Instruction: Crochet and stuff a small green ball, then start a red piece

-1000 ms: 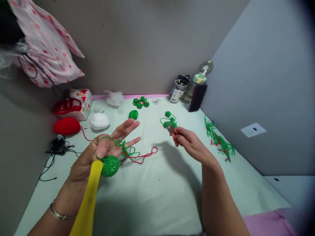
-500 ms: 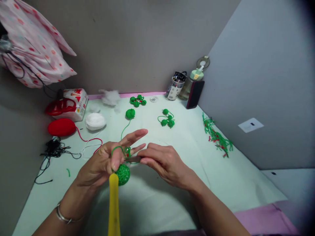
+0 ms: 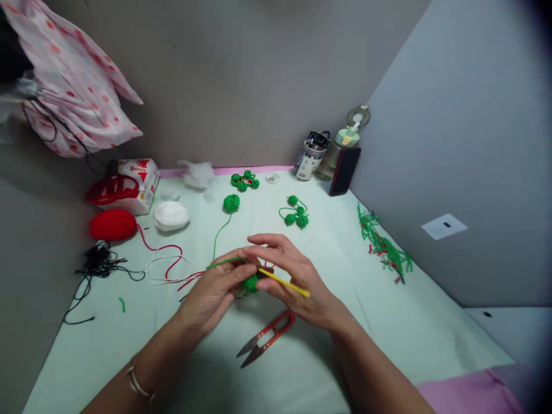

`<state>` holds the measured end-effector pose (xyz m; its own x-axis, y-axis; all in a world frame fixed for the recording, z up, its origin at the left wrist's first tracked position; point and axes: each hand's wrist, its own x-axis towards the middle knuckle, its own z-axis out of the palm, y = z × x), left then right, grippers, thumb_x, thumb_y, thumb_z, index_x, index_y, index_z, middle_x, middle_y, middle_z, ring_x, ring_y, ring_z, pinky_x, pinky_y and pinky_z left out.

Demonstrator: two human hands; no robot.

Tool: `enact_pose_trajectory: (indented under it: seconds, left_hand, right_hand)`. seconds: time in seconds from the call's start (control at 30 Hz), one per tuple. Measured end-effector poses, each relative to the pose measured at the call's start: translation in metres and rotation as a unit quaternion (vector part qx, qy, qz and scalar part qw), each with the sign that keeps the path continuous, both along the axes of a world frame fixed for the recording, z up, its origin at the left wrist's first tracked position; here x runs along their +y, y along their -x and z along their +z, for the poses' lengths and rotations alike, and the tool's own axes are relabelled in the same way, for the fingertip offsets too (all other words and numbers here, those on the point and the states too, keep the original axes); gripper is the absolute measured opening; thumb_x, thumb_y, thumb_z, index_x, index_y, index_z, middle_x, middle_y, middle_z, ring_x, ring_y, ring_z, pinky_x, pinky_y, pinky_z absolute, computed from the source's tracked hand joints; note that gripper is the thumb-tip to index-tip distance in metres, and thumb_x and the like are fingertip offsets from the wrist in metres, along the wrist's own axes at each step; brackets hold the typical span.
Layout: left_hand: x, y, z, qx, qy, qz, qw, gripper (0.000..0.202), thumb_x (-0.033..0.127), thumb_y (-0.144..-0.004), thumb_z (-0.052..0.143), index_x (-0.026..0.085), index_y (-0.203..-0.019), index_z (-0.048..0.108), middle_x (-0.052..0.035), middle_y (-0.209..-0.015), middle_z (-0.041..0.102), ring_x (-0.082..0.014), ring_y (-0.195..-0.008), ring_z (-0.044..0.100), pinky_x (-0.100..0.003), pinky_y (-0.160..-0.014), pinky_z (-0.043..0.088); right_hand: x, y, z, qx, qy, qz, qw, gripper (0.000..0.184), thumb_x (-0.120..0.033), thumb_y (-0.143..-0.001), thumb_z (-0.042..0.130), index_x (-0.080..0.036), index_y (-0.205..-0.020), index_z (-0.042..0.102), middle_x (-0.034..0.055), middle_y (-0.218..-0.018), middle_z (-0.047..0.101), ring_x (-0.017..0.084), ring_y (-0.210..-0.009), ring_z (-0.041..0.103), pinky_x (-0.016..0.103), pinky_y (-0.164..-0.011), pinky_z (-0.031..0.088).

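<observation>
My left hand (image 3: pixel 219 287) is closed around a small green crochet piece (image 3: pixel 250 283), its thumb pressed on top. From that hand a green strand runs back to the green yarn ball (image 3: pixel 232 203). My right hand (image 3: pixel 297 276) meets it from the right, fingers closed on a yellow crochet hook (image 3: pixel 284 282) whose tip points into the crochet piece. The fingers partly hide the stitches. Orange-handled thread snips (image 3: pixel 266 339) lie just below the hands, blades toward the lower left.
Red yarn (image 3: pixel 112 225), white yarn (image 3: pixel 171 215) and tangled black cord (image 3: pixel 100 261) lie at left. Green crochet clusters (image 3: pixel 245 180) rest farther back. A pen cup (image 3: pixel 309 158), bottle (image 3: pixel 338 149) and phone (image 3: pixel 345 171) stand at the back right, with yarn scraps (image 3: pixel 383 244) at right.
The yellow crochet hook has passed from my left hand to my right. The thread snips now show on the table. Both hands have come together around the green crochet piece.
</observation>
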<state>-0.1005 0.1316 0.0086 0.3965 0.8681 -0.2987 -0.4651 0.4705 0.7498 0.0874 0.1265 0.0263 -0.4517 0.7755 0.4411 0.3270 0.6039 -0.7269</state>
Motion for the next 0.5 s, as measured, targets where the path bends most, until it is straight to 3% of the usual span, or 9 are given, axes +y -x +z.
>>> enact_pose_trajectory:
  seconds: [0.07, 0.17, 0.27, 0.33, 0.37, 0.43, 0.5]
  left_hand:
    - [-0.004, -0.009, -0.005, -0.006, 0.007, -0.007, 1.000, 0.026, 0.030, -0.075, 0.092, 0.021, -0.094, 0.077, -0.0002, -0.083, 0.072, -0.0151, -0.078, 0.067, -0.026, -0.074, 0.050]
    - [-0.005, -0.012, -0.007, 0.009, 0.006, -0.038, 0.999, 0.047, 0.029, -0.079, 0.089, 0.023, -0.122, 0.071, -0.0002, -0.083, 0.073, -0.0157, -0.078, 0.069, -0.028, -0.077, 0.048]
    - [-0.001, -0.007, -0.008, 0.072, -0.017, -0.025, 0.997, 0.049, 0.030, -0.081, 0.087, 0.022, -0.125, 0.067, 0.0017, -0.078, 0.069, -0.0157, -0.077, 0.068, -0.026, -0.068, 0.045]
    - [0.002, -0.003, -0.009, 0.127, -0.046, -0.014, 0.991, 0.041, 0.031, -0.081, 0.086, 0.022, -0.116, 0.067, 0.0018, -0.080, 0.068, -0.0153, -0.073, 0.065, -0.024, -0.058, 0.042]
    - [0.002, -0.002, -0.010, 0.154, -0.061, -0.012, 0.986, 0.037, 0.031, -0.081, 0.085, 0.023, -0.112, 0.067, 0.0019, -0.080, 0.067, -0.0150, -0.071, 0.062, -0.024, -0.055, 0.041]
    - [0.002, -0.001, -0.010, 0.196, -0.088, -0.003, 0.977, 0.032, 0.031, -0.082, 0.084, 0.024, -0.107, 0.066, 0.0025, -0.081, 0.066, -0.0147, -0.068, 0.058, -0.023, -0.051, 0.040]
    - [0.003, 0.000, -0.010, 0.219, -0.115, 0.016, 0.969, 0.027, 0.031, -0.083, 0.082, 0.025, -0.104, 0.066, 0.0028, -0.080, 0.066, -0.0147, -0.066, 0.057, -0.024, -0.051, 0.042]
  right_hand:
    - [0.003, 0.001, -0.006, -0.032, -0.071, -0.034, 0.996, 0.035, -0.024, -0.106, 0.054, -0.030, -0.139, 0.062, 0.0115, -0.139, 0.064, 0.023, -0.130, 0.061, 0.045, -0.106, 0.052]
    - [0.012, -0.010, -0.015, -0.070, -0.166, -0.143, 0.973, 0.038, -0.014, -0.103, 0.049, -0.029, -0.136, 0.063, 0.0113, -0.130, 0.070, 0.026, -0.122, 0.064, 0.052, -0.108, 0.047]
    - [0.020, -0.027, -0.017, -0.042, -0.201, -0.289, 0.935, 0.039, -0.013, -0.103, 0.044, -0.029, -0.130, 0.067, 0.0096, -0.116, 0.073, 0.027, -0.109, 0.067, 0.053, -0.106, 0.045]
    - [0.022, -0.031, -0.014, 0.028, -0.131, -0.342, 0.930, 0.034, -0.020, -0.106, 0.044, -0.028, -0.127, 0.069, 0.0078, -0.111, 0.073, 0.022, -0.085, 0.065, 0.044, -0.089, 0.051]
    - [0.021, -0.030, -0.012, 0.064, -0.070, -0.335, 0.938, 0.032, -0.025, -0.107, 0.044, -0.028, -0.127, 0.068, 0.0068, -0.111, 0.073, 0.019, -0.073, 0.061, 0.039, -0.078, 0.051]
    - [0.017, -0.022, -0.010, 0.102, 0.067, -0.261, 0.958, 0.030, -0.033, -0.107, 0.046, -0.026, -0.129, 0.066, 0.0055, -0.113, 0.073, 0.014, -0.062, 0.052, 0.032, -0.067, 0.047]
    - [0.013, -0.012, -0.009, 0.082, 0.177, -0.148, 0.970, 0.030, -0.038, -0.107, 0.048, -0.023, -0.121, 0.069, 0.0049, -0.110, 0.073, 0.013, -0.068, 0.054, 0.030, -0.069, 0.046]
